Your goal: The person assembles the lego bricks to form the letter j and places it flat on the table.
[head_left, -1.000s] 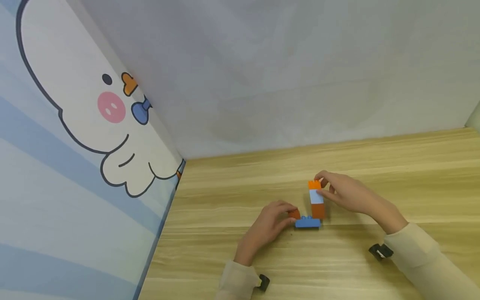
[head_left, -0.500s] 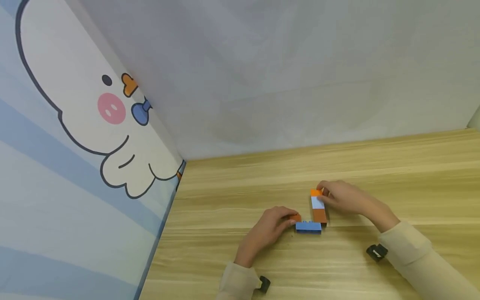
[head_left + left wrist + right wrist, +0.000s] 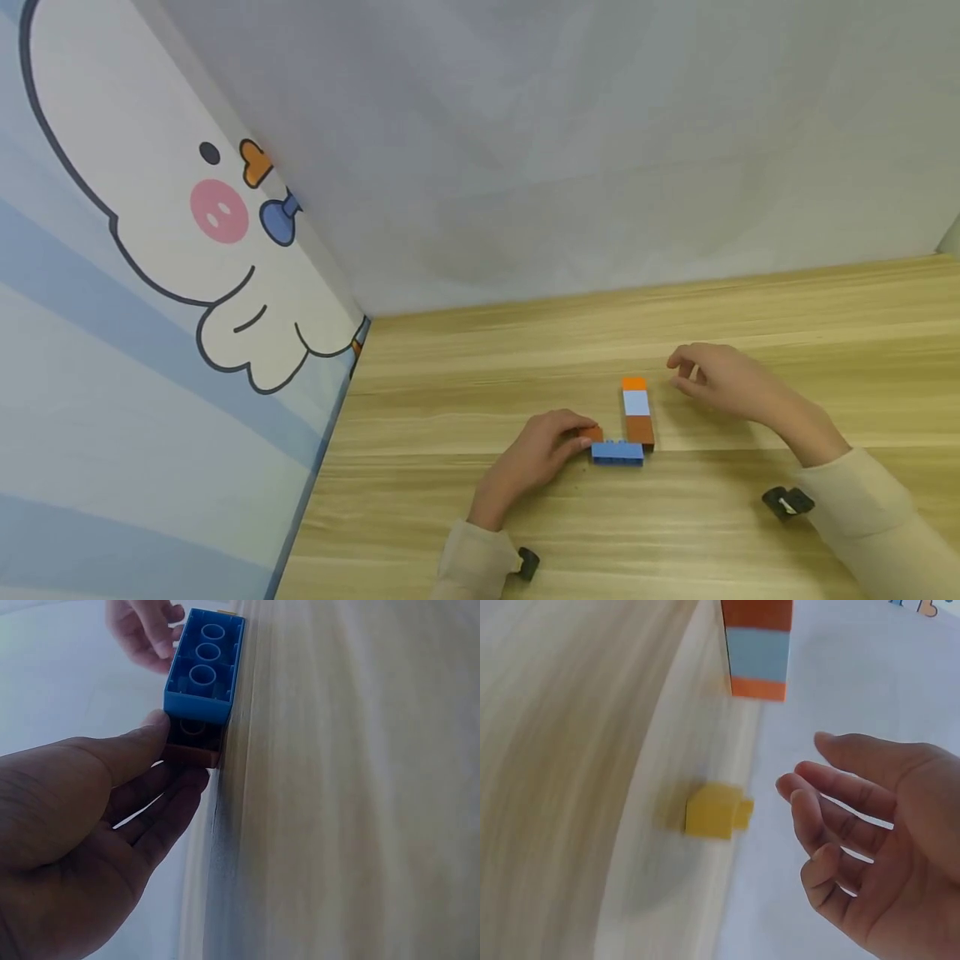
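Observation:
Toy building bricks lie joined on the table. My left hand (image 3: pixel 534 454) pinches a small reddish-brown brick (image 3: pixel 592 434) against the left end of a long blue brick (image 3: pixel 617 453). In the left wrist view the blue brick (image 3: pixel 204 664) shows its hollow underside. From its right end runs a row made of a reddish-brown brick (image 3: pixel 640 430), a pale blue brick (image 3: pixel 637 403) and an orange brick (image 3: pixel 633 384). My right hand (image 3: pixel 723 382) is apart from the row, fingers loosely bent, holding nothing. Near it, a yellow brick (image 3: pixel 712 812) shows in the right wrist view only.
The wood-grain table (image 3: pixel 420 500) stretches beneath both hands. Behind it rises a pale grey cloth backdrop (image 3: pixel 600 167). On the left stands a blue-striped panel (image 3: pixel 97 400) with a white cartoon bird.
My right hand has let go of the orange end of the row and moved off to the right. The joined bricks have come slightly toward me. My left hand keeps its pinch.

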The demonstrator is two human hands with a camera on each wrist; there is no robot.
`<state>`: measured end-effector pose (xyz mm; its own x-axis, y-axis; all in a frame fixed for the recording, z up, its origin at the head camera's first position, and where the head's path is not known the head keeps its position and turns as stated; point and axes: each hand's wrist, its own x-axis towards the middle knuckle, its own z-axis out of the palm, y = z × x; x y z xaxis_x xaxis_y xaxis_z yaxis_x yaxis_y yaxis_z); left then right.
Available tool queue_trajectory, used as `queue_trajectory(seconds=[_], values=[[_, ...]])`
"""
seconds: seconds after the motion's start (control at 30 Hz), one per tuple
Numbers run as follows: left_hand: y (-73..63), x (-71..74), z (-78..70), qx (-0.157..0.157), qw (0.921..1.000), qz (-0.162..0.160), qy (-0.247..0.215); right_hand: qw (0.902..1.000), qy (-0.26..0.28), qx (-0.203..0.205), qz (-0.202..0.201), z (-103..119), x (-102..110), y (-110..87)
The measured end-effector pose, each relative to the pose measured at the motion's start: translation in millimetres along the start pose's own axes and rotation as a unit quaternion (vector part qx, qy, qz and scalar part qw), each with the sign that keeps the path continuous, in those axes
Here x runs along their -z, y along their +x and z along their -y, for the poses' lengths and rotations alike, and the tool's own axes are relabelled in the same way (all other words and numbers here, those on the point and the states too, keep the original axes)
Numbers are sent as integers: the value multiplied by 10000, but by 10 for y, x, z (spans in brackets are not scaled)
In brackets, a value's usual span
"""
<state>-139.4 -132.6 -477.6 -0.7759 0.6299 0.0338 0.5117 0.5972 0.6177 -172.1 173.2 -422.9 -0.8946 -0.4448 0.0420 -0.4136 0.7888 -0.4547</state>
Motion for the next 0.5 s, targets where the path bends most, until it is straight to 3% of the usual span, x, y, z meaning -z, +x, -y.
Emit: queue_trajectory(seconds=[0.27,0.5], values=[[-20,21,1,56,10000,-17,-55,9987,-404,-321,-14,-130,36,-166],[-25,28,-21,40,9999,14,-160,9944,-591,-855,176,-180,-23,-265]])
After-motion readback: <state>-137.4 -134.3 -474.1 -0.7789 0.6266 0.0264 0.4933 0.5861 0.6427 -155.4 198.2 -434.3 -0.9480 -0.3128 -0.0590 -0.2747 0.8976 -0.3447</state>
